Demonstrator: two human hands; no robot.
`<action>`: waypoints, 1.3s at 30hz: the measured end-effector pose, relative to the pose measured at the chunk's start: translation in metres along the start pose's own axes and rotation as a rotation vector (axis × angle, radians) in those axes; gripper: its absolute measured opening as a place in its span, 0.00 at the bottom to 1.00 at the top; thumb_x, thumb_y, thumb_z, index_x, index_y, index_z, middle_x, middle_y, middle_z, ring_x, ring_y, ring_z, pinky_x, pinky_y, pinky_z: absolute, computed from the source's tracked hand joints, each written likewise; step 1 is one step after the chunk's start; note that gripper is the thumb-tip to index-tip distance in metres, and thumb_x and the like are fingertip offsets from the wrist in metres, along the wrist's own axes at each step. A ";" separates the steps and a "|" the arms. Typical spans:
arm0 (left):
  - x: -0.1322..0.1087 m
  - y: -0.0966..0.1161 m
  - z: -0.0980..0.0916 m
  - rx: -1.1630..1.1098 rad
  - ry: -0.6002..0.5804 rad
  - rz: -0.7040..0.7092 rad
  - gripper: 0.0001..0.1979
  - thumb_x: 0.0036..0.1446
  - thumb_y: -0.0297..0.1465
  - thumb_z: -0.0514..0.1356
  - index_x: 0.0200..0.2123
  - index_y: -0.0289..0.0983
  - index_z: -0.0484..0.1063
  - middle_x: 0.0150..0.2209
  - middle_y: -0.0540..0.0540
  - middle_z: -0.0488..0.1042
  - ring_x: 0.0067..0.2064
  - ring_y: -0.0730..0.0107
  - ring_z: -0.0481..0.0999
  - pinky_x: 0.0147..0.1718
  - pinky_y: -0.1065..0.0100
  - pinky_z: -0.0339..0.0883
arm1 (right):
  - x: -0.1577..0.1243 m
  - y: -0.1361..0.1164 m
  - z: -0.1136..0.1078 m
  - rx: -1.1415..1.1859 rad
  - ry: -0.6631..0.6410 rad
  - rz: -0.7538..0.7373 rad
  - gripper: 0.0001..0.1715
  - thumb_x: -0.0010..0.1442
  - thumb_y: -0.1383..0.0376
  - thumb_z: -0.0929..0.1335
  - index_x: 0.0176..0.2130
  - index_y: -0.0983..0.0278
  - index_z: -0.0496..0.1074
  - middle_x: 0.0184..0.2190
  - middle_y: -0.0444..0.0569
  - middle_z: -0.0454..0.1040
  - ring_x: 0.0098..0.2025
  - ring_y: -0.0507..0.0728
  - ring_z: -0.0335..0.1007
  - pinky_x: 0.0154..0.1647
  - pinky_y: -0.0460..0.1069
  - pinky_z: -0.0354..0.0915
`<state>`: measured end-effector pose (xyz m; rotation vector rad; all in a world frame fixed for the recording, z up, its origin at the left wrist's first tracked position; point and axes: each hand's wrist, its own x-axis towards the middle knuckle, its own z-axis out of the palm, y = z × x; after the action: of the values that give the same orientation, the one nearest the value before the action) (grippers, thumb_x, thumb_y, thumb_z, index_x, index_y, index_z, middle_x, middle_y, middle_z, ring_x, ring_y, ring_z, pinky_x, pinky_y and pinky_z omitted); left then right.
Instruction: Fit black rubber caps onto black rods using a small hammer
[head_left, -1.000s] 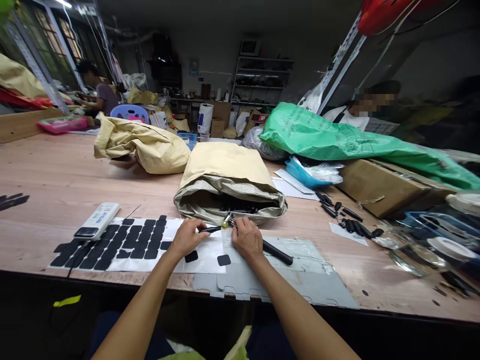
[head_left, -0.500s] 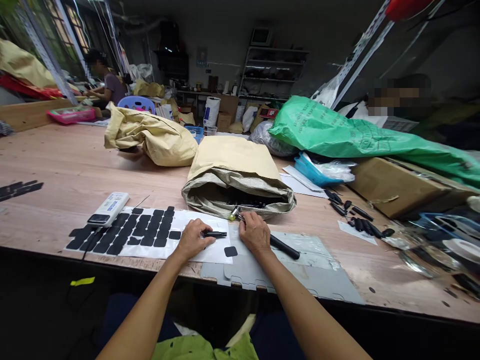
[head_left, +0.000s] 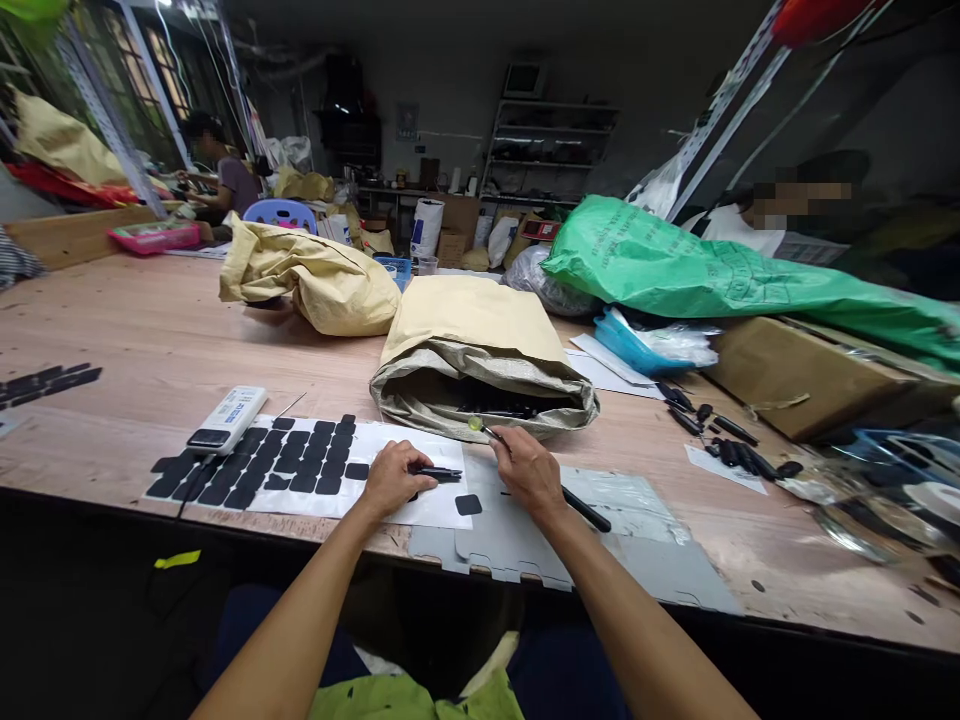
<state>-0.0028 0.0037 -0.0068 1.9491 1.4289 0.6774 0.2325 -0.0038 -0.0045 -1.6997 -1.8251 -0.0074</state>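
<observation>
My left hand point(head_left: 394, 478) is closed around a thin black pen-like part point(head_left: 439, 472) that lies on a white backing sheet point(head_left: 390, 445). My right hand point(head_left: 529, 468) is closed around a black-handled tool point(head_left: 581, 508) whose metal tip point(head_left: 477, 425) points toward the open mouth of a tan woven sack point(head_left: 480, 375). A loose black pad point(head_left: 468, 504) lies on the sheet between my hands. Rows of black pads point(head_left: 262, 468) cover the sheet's left part.
A white remote point(head_left: 227, 420) rests on the pads at left. A grey cut-out sheet point(head_left: 637, 560) lies at the table's front edge. Black parts point(head_left: 720, 440), a cardboard box point(head_left: 802, 375) and a green bag point(head_left: 712, 270) sit right. Another tan sack point(head_left: 315, 280) lies behind. People sit at far left and right.
My left hand has drawn the black part away from the tool and lowered it onto the white sheet. My right hand has tilted the tool's tip toward the sack.
</observation>
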 end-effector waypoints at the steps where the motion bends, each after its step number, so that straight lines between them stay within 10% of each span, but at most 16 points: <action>1: 0.000 0.000 0.001 -0.003 0.009 -0.005 0.09 0.46 0.32 0.70 0.34 0.40 0.81 0.34 0.48 0.76 0.42 0.61 0.70 0.40 0.63 0.62 | -0.002 -0.005 -0.006 0.079 0.019 -0.032 0.16 0.64 0.62 0.62 0.47 0.61 0.75 0.43 0.49 0.78 0.43 0.57 0.72 0.44 0.50 0.65; 18: -0.001 0.004 0.004 0.014 0.051 -0.056 0.07 0.44 0.30 0.70 0.31 0.41 0.81 0.32 0.50 0.75 0.42 0.64 0.69 0.39 0.66 0.60 | -0.048 -0.066 -0.004 0.186 -0.060 -0.131 0.16 0.67 0.64 0.61 0.47 0.63 0.75 0.37 0.49 0.78 0.39 0.54 0.74 0.42 0.47 0.67; 39: -0.002 0.005 0.003 0.028 0.056 -0.025 0.06 0.44 0.29 0.68 0.30 0.40 0.81 0.33 0.49 0.76 0.41 0.62 0.70 0.38 0.65 0.61 | -0.034 -0.036 -0.014 0.093 -0.017 0.017 0.16 0.65 0.64 0.61 0.48 0.61 0.74 0.42 0.49 0.78 0.43 0.55 0.73 0.44 0.49 0.66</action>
<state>0.0022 0.0003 -0.0055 1.9439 1.5019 0.7094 0.2043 -0.0463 0.0058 -1.6553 -1.7948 0.0988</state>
